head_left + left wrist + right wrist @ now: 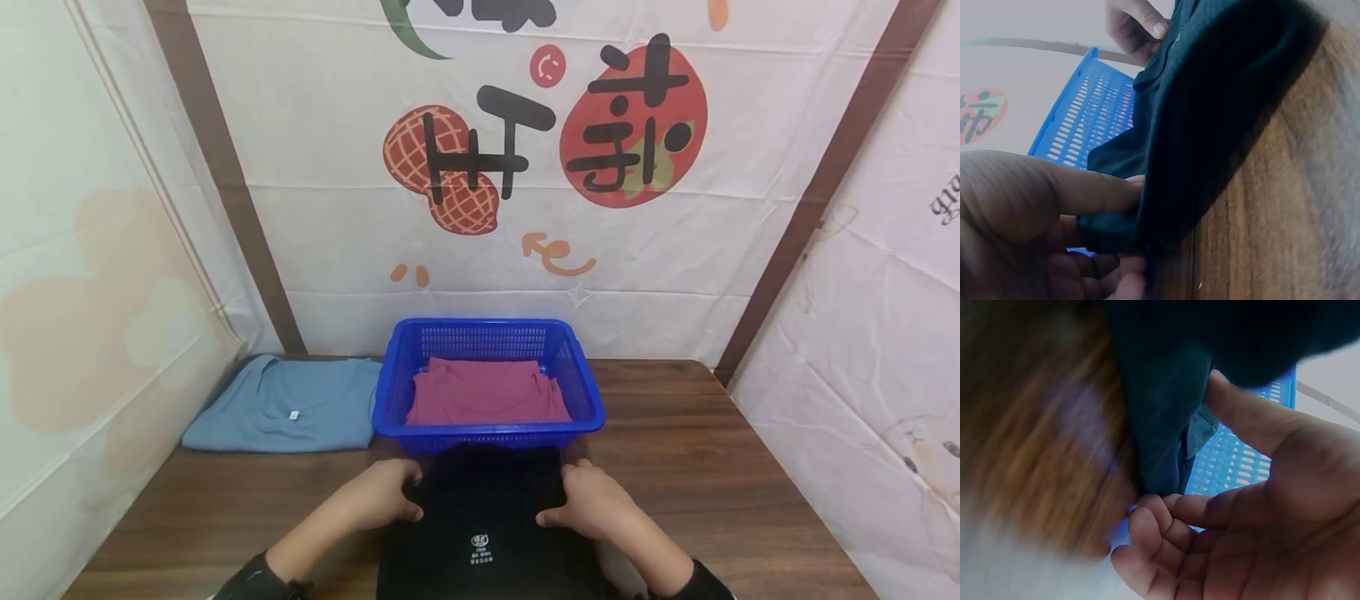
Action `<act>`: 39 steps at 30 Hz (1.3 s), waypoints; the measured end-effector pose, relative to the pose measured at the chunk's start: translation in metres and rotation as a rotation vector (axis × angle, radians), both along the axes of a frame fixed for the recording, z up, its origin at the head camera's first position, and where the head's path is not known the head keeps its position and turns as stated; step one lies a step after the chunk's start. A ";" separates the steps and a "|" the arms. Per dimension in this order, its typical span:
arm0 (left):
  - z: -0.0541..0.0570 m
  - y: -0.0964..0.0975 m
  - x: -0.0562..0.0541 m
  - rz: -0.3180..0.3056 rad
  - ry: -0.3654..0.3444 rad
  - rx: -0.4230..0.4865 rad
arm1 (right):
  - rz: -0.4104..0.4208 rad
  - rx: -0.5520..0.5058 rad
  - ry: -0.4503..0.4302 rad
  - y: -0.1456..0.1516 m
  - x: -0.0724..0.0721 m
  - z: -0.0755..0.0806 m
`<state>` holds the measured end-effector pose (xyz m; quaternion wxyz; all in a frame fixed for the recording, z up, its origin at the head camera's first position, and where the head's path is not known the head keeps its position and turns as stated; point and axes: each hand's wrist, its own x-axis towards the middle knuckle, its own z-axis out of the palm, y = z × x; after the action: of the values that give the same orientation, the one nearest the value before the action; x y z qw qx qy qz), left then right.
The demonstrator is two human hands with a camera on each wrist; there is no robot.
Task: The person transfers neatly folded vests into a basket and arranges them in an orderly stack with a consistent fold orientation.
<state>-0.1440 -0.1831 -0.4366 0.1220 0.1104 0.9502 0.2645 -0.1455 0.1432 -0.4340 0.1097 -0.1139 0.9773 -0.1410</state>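
A folded black shirt [480, 504] with a small white print lies in front of the basket at the near side of the table. My left hand [382, 495] pinches its left edge, thumb on top and fingers beneath, and the left wrist view shows the dark cloth [1210, 106] between them. On the opposite edge my right hand [597, 502] holds the shirt the same way; its thumb presses the dark cloth [1160, 406] in the right wrist view. The shirt's far end reaches the front of the blue plastic basket [491, 431], where a folded pink shirt [487, 393] lies.
A folded light-blue shirt [300, 412] with a small white tag lies left of the basket, right beside its wall. Wooden tabletop [697, 467] extends to the right. Printed white cloth [337, 208] hangs behind the table and along both sides.
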 end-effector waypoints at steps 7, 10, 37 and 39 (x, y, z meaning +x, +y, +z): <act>0.003 0.006 0.001 -0.001 -0.009 0.048 | -0.003 -0.028 -0.022 -0.001 0.001 0.001; 0.003 0.006 0.003 0.002 -0.046 0.114 | 0.010 -0.058 -0.037 0.001 0.001 0.000; 0.007 -0.008 0.009 0.102 -0.416 0.444 | 0.142 -0.333 -0.210 0.014 -0.009 0.005; 0.010 -0.009 0.010 0.112 -0.413 0.446 | 0.150 -0.356 -0.224 0.015 -0.009 0.009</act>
<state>-0.1344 -0.1922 -0.4270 0.2707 0.0257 0.8283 0.4899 -0.1542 0.1586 -0.4252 0.2060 -0.1876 0.9075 -0.3143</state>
